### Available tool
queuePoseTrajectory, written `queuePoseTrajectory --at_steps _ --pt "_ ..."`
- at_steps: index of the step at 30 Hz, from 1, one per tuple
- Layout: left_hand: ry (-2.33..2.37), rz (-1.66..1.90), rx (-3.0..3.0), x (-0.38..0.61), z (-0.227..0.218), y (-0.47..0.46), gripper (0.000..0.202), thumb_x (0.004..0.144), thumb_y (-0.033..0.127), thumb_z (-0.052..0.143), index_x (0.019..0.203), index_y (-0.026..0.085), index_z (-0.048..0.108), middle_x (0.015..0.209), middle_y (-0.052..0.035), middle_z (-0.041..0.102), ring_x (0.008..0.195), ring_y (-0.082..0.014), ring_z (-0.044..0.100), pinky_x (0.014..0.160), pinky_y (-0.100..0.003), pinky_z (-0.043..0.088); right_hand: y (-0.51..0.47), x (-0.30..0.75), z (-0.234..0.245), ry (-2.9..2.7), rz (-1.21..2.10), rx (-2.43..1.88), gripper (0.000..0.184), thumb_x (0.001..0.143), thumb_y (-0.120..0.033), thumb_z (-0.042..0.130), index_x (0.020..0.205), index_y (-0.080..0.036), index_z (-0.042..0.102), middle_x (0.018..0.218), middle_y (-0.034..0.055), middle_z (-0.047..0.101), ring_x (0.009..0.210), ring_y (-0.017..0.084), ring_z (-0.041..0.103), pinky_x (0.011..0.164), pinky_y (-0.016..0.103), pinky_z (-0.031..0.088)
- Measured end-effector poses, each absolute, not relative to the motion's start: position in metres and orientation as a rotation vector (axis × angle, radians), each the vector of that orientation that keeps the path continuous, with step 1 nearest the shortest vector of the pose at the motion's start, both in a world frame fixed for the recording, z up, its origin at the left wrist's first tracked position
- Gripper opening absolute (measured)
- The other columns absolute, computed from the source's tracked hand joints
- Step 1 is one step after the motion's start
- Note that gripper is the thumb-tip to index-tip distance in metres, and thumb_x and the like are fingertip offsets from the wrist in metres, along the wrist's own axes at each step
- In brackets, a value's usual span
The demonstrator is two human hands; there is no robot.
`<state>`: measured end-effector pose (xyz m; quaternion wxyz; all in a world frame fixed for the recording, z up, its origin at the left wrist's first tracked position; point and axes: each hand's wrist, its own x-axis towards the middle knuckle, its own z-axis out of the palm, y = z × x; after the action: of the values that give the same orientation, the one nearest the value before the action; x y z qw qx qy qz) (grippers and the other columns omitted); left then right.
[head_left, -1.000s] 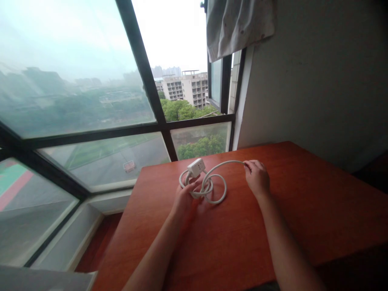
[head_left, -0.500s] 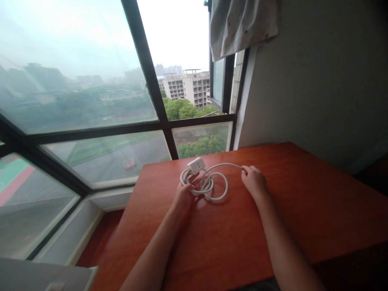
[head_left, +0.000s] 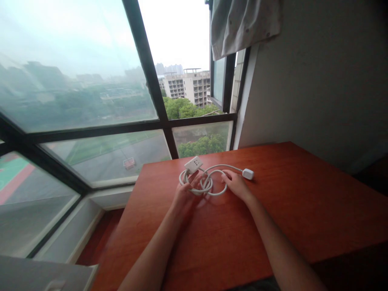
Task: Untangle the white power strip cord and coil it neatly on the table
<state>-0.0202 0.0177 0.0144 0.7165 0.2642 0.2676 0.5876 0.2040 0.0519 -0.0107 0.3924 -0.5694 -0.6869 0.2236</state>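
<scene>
Holding the coiled white cord (head_left: 218,195) w/ L hand (head_left: 183,195) in head view: L grip curled round the loops' left side, thumb on top. R hand (head_left: 237,184) at loop's right edge, fingers bent nearly closed & touching it; can't tell if R grip has it pinched. Socket (head_left: 193,164) at coil's far-left, tilted, dark slots showing; any print too small to read. Plug (head_left: 247,174) just beyond R hand, on bench (head_left: 218,246), any mark unreadable too. Coil near bench's far edge, by window (head_left: 200,139).
</scene>
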Motion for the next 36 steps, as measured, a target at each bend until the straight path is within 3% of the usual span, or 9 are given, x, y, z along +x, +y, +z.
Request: queuePoseTrajectory --at_steps 8,16,22,27,33,36 --pt "0.625 1.278 0.572 -0.022 0.017 0.017 0.059 0.059 0.008 0.06 0.116 0.024 0.056 0.135 -0.0082 0.054 0.121 -0.0276 0.055 0.092 -0.043 0.054 0.048 0.221 -0.005 -1.856 0.526 -1.482 0.032 0.085 -0.021 0.051 0.112 -0.021 0.069 0.111 0.0063 0.071 0.098 0.021 0.067 0.088 0.034 0.05" --pt "0.74 1.213 0.672 -0.021 0.025 0.012 0.061 0.058 0.009 0.059 0.117 0.021 0.056 0.128 -0.0128 0.059 0.107 -0.0281 0.062 0.065 -0.032 0.06 0.052 0.249 -0.014 -1.896 0.217 -1.738 0.021 0.084 -0.031 0.059 0.097 -0.025 0.074 0.091 0.0062 0.074 0.085 0.02 0.067 0.073 0.028 0.048" --pt "0.885 1.178 0.799 -0.012 0.02 0.009 0.06 0.06 0.01 0.064 0.119 0.019 0.057 0.127 -0.0149 0.059 0.098 -0.0275 0.064 0.06 -0.03 0.059 0.051 0.257 -0.013 -1.825 0.065 -1.853 0.017 0.085 -0.032 0.059 0.091 -0.027 0.074 0.086 0.0043 0.072 0.075 0.018 0.065 0.061 0.026 0.043" --pt "1.059 1.205 1.003 -0.01 0.014 0.011 0.052 0.066 0.016 0.069 0.117 0.017 0.059 0.118 -0.0135 0.063 0.099 -0.0276 0.063 0.068 -0.03 0.055 0.049 0.251 -0.011 -1.852 0.023 -1.944 0.019 0.086 -0.026 0.054 0.093 -0.024 0.072 0.09 0.0077 0.071 0.077 0.021 0.065 0.061 0.029 0.043" --pt "0.997 1.4 1.246 -0.013 0.012 0.016 0.059 0.064 0.009 0.068 0.121 0.021 0.058 0.119 -0.007 0.062 0.121 -0.0294 0.051 0.1 -0.037 0.042 0.053 0.245 -0.014 -1.869 0.033 -1.788 0.025 0.085 -0.018 0.05 0.1 -0.019 0.069 0.096 0.0095 0.07 0.09 0.021 0.064 0.081 0.033 0.047" --pt "1.003 1.345 1.24 -0.012 0.009 0.014 0.057 0.066 0.012 0.069 0.122 0.021 0.058 0.115 -0.0074 0.062 0.112 -0.0291 0.056 0.094 -0.037 0.046 0.053 0.233 -0.01 -1.788 0.052 -1.566 0.031 0.085 -0.022 0.051 0.112 -0.017 0.066 0.106 0.0116 0.068 0.1 0.024 0.062 0.092 0.038 0.047"
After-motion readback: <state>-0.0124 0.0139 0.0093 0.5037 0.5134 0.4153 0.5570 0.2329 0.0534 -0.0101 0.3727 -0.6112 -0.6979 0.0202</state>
